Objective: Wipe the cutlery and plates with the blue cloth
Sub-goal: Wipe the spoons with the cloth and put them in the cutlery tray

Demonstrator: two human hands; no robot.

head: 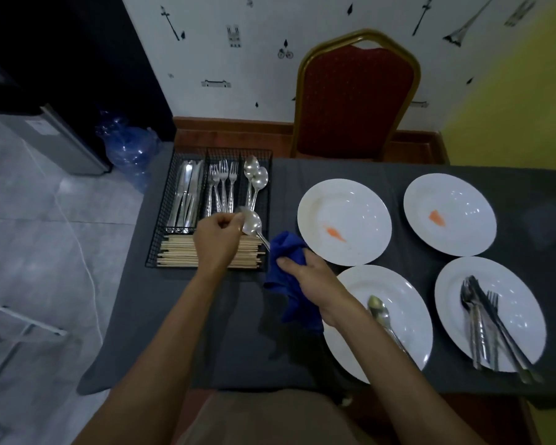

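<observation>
Your left hand (217, 237) pinches the bowl of a spoon (253, 225) near the middle of the frame, just over the wire basket (161, 220). Your right hand (308, 274) squeezes the blue cloth (286, 271) around the spoon's handle. Four white plates (344, 191) sit on the dark worktop (161, 316) at the right.

The spoon (253, 225) handle's end was hidden inside the cloth (289, 252), so we could not see where it stopped. Our right hand (308, 275) covered part of the near-left plate (408, 329). The chopstick (187, 252) middles lay behind our left hand (217, 237). Both forearms ran off the bottom edge.
</observation>
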